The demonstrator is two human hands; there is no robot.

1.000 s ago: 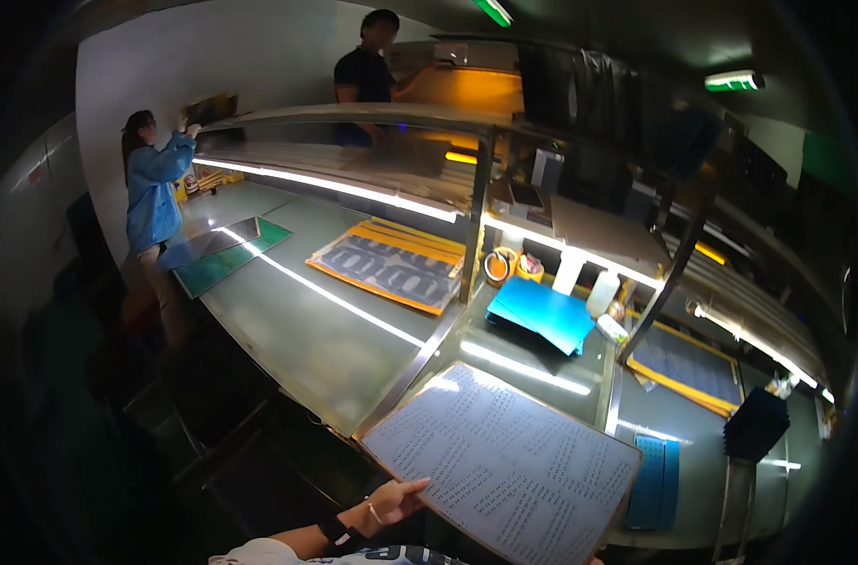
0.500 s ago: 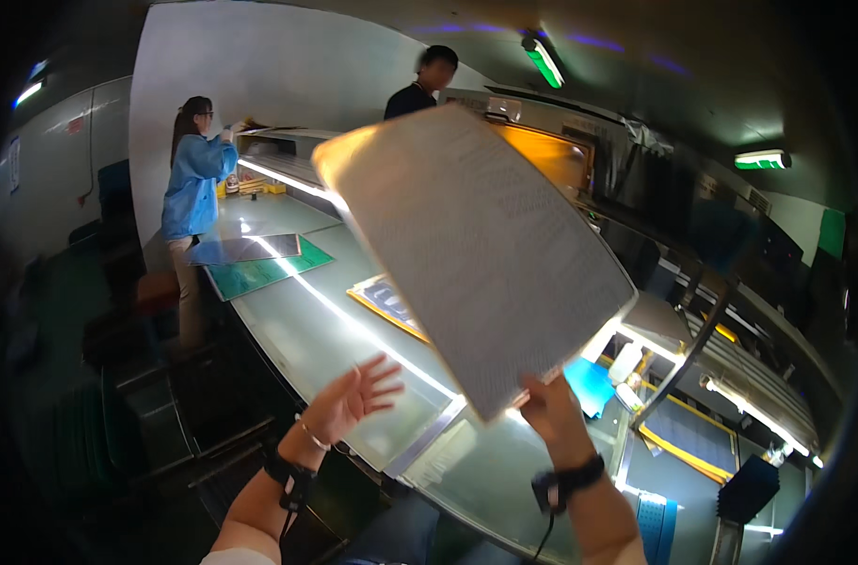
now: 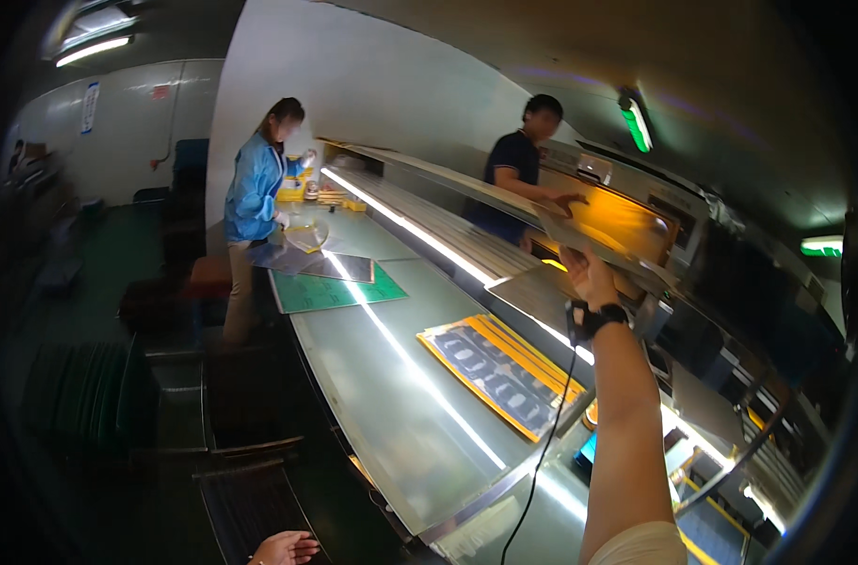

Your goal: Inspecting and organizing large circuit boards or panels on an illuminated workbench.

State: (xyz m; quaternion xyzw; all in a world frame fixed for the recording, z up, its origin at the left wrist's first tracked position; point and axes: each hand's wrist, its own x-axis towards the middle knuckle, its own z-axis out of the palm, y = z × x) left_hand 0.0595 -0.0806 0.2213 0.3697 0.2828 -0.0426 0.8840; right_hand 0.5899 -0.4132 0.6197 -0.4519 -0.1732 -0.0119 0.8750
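My right hand (image 3: pixel 589 278) is raised at the end of an outstretched arm, its fingers on the near edge of a thin grey-white panel (image 3: pixel 603 243). The panel is seen almost edge-on, level with the long shelf (image 3: pixel 429 172) above the bench. Low at the bottom edge, my left hand (image 3: pixel 286 548) is partly cut off, fingers stretched out and nothing visible in it. Right beside it is a dark framed panel (image 3: pixel 259 504) standing low near the floor.
A lit glass-topped bench (image 3: pixel 353 377) carries a yellow-edged patterned panel (image 3: pixel 490 372) and a green sheet (image 3: pixel 339 290). A person in blue (image 3: pixel 253 193) works at its far left end; another in dark clothes (image 3: pixel 512 155) stands behind the shelf. Dark racks (image 3: pixel 80 400) stand left.
The grey-white panel has gone from facing me to nearly edge-on at shelf height, raised by my right hand. My left hand has dropped toward the lower left. The view has turned left.
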